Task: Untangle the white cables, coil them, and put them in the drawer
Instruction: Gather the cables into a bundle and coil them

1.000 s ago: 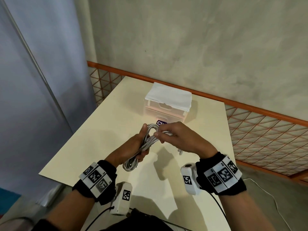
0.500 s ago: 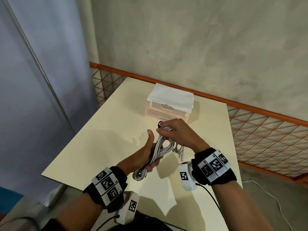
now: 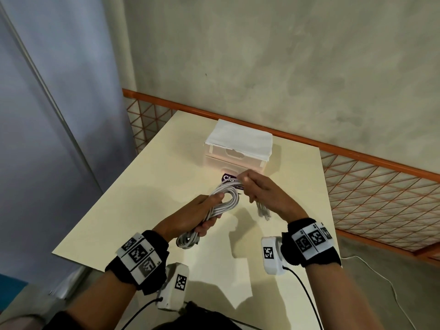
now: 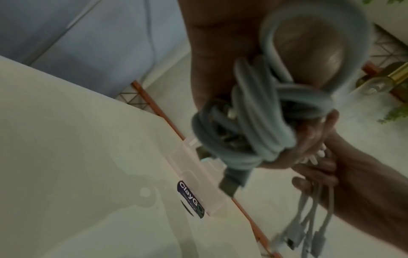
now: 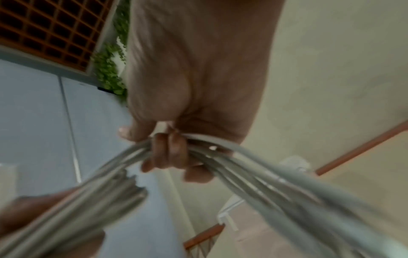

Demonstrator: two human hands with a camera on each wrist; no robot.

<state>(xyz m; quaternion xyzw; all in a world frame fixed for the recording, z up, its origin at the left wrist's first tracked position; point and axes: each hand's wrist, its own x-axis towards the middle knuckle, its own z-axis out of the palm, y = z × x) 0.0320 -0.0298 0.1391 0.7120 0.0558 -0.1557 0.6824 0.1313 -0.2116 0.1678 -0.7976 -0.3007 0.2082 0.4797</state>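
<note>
Your left hand [image 3: 190, 215] wraps its fingers [image 3: 206, 227] and thumb around the coiled white cables [image 3: 222, 203], a bundle of smooth round cords held above the matte cream worktop [image 3: 133, 206]. Your right hand [image 3: 264, 194] pinches the coil's upper strands, fingers [image 5: 170, 150] curled tight, and several plug ends [image 3: 263, 210] dangle below it; I cannot count them. Behind stands 1 translucent plastic drawer unit [image 3: 234, 158], 2 drawers visible, with 1 folded white cloth [image 3: 240, 139] on top.
</note>
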